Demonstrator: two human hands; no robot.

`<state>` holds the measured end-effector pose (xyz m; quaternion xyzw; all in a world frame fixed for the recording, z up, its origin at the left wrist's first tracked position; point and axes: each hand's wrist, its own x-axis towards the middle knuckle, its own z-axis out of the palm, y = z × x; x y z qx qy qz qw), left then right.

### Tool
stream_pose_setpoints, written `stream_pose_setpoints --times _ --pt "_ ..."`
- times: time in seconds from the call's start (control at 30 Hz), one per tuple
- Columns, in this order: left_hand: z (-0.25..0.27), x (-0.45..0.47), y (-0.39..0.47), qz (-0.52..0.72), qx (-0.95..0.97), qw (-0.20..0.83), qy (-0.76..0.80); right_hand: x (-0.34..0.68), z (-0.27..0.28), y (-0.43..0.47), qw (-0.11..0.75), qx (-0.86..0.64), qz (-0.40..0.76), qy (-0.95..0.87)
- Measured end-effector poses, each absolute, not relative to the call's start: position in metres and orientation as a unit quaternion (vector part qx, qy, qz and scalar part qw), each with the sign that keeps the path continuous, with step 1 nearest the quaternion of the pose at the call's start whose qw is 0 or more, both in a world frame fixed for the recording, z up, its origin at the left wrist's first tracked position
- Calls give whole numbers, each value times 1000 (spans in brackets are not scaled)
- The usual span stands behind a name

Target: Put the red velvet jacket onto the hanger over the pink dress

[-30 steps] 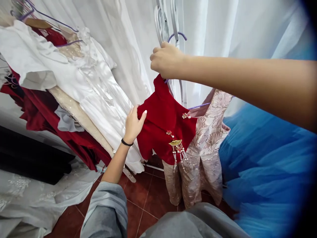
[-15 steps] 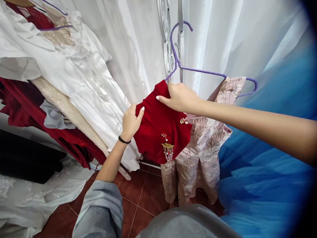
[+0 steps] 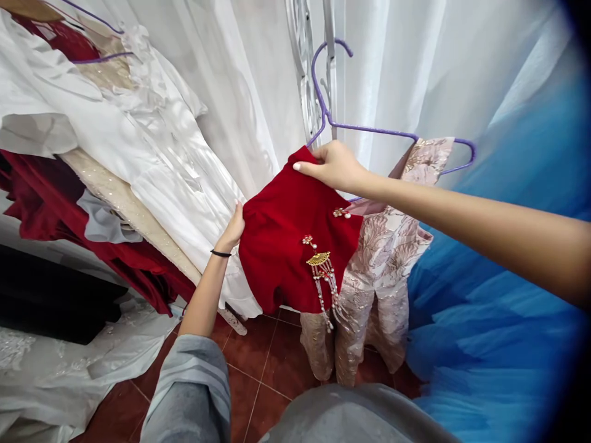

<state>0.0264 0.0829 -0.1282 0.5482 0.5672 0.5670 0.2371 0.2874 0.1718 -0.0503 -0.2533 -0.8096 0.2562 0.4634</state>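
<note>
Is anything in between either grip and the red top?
Nothing visible is. The right grip holds the red top by its upper edge, and the left grip touches its left side. The pink garment hangs behind it, not between.

Red garment (image 3: 290,227) spread out, gold ornament (image 3: 318,259) dangling

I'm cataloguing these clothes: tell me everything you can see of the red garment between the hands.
The red garment looks like plain, soft velvet. On the visible side, a gold fan-shaped ornament with beaded tassels hangs below a small flower; another beaded flower sits near its right edge. Spread out and lightly creased, it covers part of the pale pink garment. The right hand pinches its top beside the purple hanger; the left hand touches its left edge, grip partly hidden.
</note>
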Motion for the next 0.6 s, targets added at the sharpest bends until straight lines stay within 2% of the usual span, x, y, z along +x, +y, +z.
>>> stream_pose_setpoints --times 0.1,0.17,0.33,0.6 --pt "-126 18 82 560 536 355 522 290 -61 162 392 -220 350 -822" --pt "-118 12 83 571 527 376 505 291 -60 157 375 -212 375 -821" --pt "-102 9 95 616 517 287 521 287 -47 158 488 -244 319 -775" --pt "-70 57 93 558 625 82 540 283 -78 149 412 -252 282 -829"
